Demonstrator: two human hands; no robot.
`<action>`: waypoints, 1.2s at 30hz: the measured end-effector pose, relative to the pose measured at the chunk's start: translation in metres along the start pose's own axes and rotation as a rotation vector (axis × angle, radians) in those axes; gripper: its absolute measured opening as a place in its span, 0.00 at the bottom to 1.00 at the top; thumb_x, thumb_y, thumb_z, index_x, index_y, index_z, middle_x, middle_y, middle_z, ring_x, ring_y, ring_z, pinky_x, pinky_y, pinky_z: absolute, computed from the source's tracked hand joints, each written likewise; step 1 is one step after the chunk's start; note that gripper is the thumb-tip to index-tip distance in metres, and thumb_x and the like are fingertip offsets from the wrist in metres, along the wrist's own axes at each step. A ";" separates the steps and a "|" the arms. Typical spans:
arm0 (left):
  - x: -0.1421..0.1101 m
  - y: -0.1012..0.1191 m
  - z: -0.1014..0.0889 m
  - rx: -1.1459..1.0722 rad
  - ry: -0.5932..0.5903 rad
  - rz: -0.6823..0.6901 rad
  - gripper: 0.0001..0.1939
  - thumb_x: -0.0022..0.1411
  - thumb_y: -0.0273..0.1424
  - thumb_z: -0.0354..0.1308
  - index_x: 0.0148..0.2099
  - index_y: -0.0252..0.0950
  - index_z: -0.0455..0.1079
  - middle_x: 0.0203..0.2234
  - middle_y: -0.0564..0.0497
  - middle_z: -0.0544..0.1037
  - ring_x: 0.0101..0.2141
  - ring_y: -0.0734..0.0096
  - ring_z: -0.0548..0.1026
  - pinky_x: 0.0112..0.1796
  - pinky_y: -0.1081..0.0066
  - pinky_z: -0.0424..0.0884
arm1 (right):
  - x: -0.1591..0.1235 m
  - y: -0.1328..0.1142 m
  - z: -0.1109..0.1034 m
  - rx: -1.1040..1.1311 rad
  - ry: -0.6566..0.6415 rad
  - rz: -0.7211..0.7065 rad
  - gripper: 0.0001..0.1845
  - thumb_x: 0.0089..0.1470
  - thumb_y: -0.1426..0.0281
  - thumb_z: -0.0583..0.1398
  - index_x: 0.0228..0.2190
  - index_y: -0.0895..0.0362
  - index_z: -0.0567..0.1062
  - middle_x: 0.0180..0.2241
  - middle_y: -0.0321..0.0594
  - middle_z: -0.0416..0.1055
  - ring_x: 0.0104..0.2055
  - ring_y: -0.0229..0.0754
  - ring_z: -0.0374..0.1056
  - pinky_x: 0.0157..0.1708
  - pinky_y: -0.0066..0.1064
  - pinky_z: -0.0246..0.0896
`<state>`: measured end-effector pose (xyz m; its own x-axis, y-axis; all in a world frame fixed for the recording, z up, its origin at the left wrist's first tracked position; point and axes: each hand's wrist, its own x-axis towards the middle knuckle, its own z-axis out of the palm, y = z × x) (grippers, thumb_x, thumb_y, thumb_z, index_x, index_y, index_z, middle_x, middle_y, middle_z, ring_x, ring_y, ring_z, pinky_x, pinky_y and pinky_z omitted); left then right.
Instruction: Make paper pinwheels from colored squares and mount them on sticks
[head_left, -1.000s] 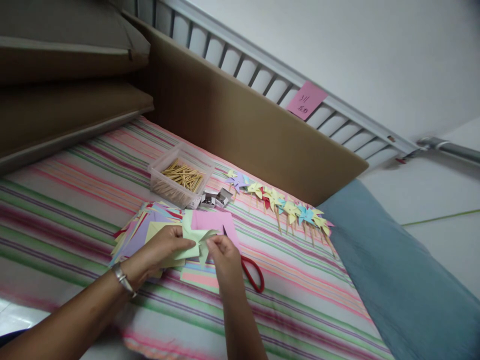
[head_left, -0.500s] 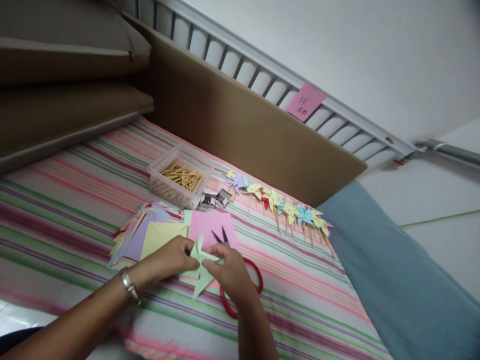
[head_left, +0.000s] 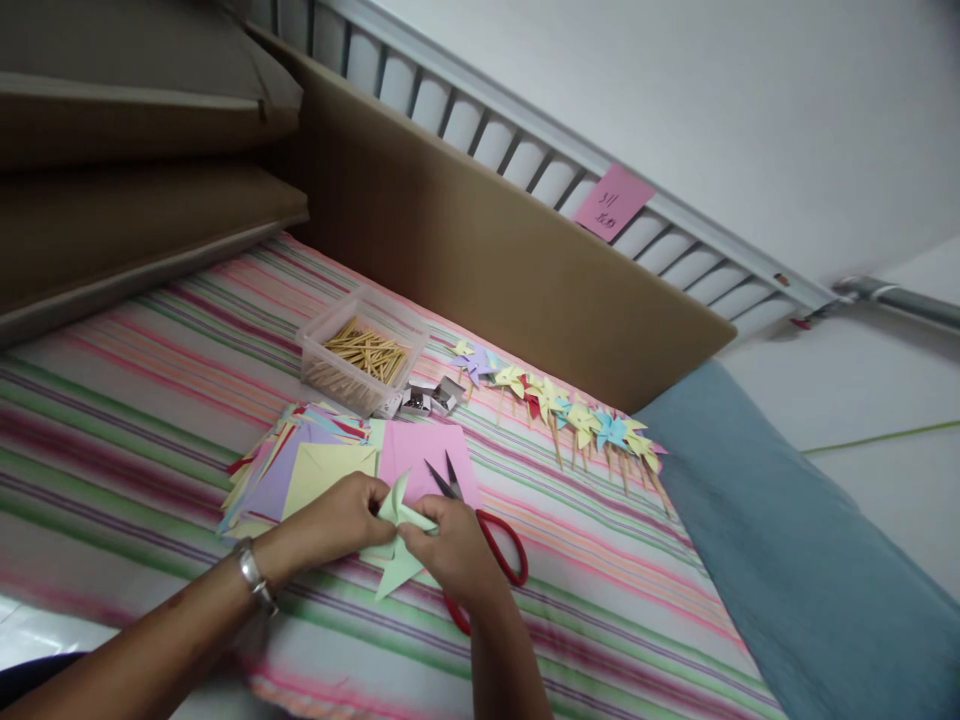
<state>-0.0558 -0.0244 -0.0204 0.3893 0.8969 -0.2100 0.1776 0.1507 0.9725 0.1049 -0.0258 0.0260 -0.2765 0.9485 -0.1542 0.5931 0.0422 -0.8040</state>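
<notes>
Between my two hands is a pale green paper pinwheel, its blades partly folded toward the middle. My left hand, with a silver bracelet on the wrist, pinches its left side. My right hand closes thumb and fingers on the right side near the centre. Beneath and beside my right hand lie red-handled scissors, blades spread apart over a pink paper sheet. Left of these, a yellow paper square rests on a stack of coloured papers, partly covered by my left forearm.
A clear plastic box of wooden sticks stands behind the papers, with small open boxes beside it. Several finished pinwheels line the back right. A brown board borders the striped cloth; pink note hangs above.
The fingers of both hands have shifted slightly at the pinwheel's centre. Its lower blade has turned a little to the left, and my right hand has moved slightly left.
</notes>
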 end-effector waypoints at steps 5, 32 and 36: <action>-0.002 0.002 0.000 0.047 0.267 0.123 0.09 0.44 0.28 0.58 0.32 0.35 0.72 0.24 0.55 0.72 0.27 0.69 0.69 0.29 0.73 0.62 | 0.006 0.004 0.002 0.083 0.068 0.038 0.06 0.40 0.71 0.59 0.16 0.57 0.71 0.16 0.30 0.60 0.20 0.34 0.55 0.20 0.25 0.49; -0.007 0.018 0.007 -0.811 0.328 -0.072 0.11 0.47 0.29 0.64 0.35 0.31 0.76 0.23 0.48 0.80 0.23 0.70 0.74 0.28 0.73 0.68 | 0.015 0.003 0.042 0.837 0.211 0.073 0.13 0.47 0.67 0.62 0.36 0.59 0.77 0.33 0.40 0.77 0.34 0.44 0.71 0.37 0.33 0.65; -0.006 0.018 -0.002 -0.828 0.373 -0.101 0.14 0.45 0.29 0.63 0.38 0.30 0.75 0.22 0.48 0.80 0.22 0.68 0.74 0.26 0.71 0.68 | 0.015 0.005 0.039 0.759 0.222 0.015 0.15 0.48 0.67 0.62 0.40 0.58 0.74 0.32 0.38 0.75 0.34 0.41 0.70 0.37 0.31 0.64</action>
<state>-0.0566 -0.0267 -0.0014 0.0642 0.9179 -0.3916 -0.5661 0.3567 0.7432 0.0746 -0.0237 -0.0024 -0.0675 0.9912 -0.1139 -0.1048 -0.1206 -0.9871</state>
